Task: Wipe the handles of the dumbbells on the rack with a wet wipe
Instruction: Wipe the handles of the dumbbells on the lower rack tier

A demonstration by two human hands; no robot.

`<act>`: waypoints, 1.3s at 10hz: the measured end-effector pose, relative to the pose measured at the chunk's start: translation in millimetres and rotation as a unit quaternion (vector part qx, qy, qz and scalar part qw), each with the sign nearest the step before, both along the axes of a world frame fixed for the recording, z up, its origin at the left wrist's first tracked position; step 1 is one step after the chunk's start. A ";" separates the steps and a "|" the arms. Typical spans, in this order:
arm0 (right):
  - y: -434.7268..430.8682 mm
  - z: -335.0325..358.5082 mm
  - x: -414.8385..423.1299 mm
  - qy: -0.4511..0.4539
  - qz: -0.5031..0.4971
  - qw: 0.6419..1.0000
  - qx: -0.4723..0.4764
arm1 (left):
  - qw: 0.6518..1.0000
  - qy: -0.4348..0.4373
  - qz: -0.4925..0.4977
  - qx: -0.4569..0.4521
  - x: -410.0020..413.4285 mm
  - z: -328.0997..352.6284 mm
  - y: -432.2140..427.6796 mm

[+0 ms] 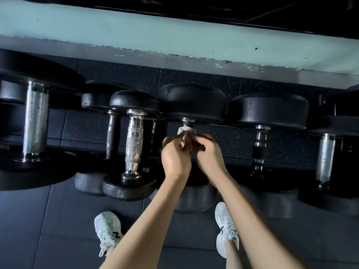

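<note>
The left hand (175,158) and right hand (209,154) had their fingers (206,139) clamped on the wet wipe (186,131), bunched round the far end of the handle (188,122) of the middle dumbbell (192,101). Best to wrap it fully, then twist down the whole grip.

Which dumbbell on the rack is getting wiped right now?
The centre dumbbell, right of the knurled chrome-handled dumbbell: the left hand and right hand hold the wet wipe at its handle; no other is touched.

No text, number or brand is legible on the dumbbells (134,140) or shoes (107,228).
</note>
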State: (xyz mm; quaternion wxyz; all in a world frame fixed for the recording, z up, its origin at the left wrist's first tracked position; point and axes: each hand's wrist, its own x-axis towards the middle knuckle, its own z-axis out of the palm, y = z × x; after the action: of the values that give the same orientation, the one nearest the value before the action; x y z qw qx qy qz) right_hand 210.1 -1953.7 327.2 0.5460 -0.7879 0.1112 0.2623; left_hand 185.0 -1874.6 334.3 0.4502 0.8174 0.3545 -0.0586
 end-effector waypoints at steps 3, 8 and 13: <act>-42.6 -10.9 -49.7 -0.006 0.069 0.988 -0.135 | 0.998 0.031 0.047 -0.009 8.8 -9.3 4.9; -26.2 -30.2 -84.2 -0.117 -0.135 0.981 -0.074 | 0.990 -0.027 0.073 -0.119 14.1 -36.4 15.3; -23.9 -37.2 -86.4 -0.097 -0.163 0.980 -0.058 | 0.960 0.035 0.129 -0.248 40.3 -35.9 16.8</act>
State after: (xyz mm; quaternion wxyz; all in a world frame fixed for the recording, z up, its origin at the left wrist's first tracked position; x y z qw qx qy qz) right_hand 123.7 -1977.6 290.0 0.5431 -0.8110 0.2002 0.0853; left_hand 225.3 -1857.8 298.4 0.6298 0.6252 0.4465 -0.1143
